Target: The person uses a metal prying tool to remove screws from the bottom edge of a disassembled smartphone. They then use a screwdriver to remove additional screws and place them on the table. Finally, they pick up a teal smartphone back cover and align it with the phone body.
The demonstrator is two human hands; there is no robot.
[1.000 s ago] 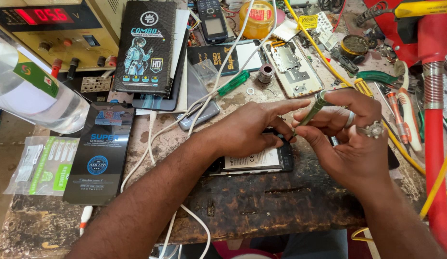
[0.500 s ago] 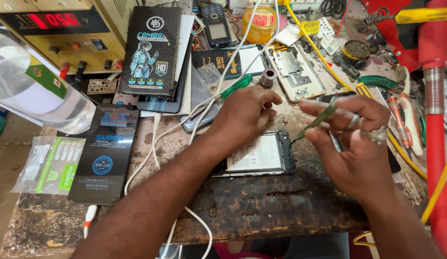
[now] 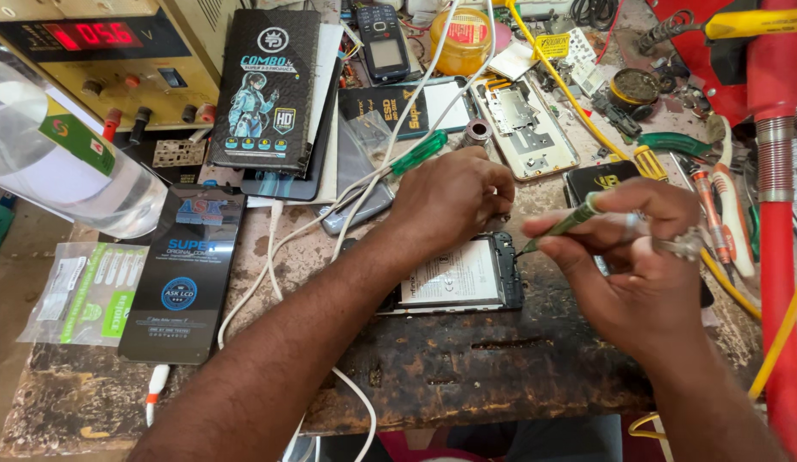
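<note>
From the head camera, the opened phone [image 3: 457,278] lies back-up near the middle of the worktop [image 3: 467,376], towards its front edge. The left hand [image 3: 454,198] presses on its top edge, fingers curled shut. The right hand [image 3: 642,274] pinches a green screwdriver [image 3: 563,224], tip at the phone's upper right corner: apparently working a screw, which calls for steady downward pressure.

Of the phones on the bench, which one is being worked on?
The opened phone lying back-up under the left hand, where the right hand points a green screwdriver. The keypad phone lies untouched.
</note>
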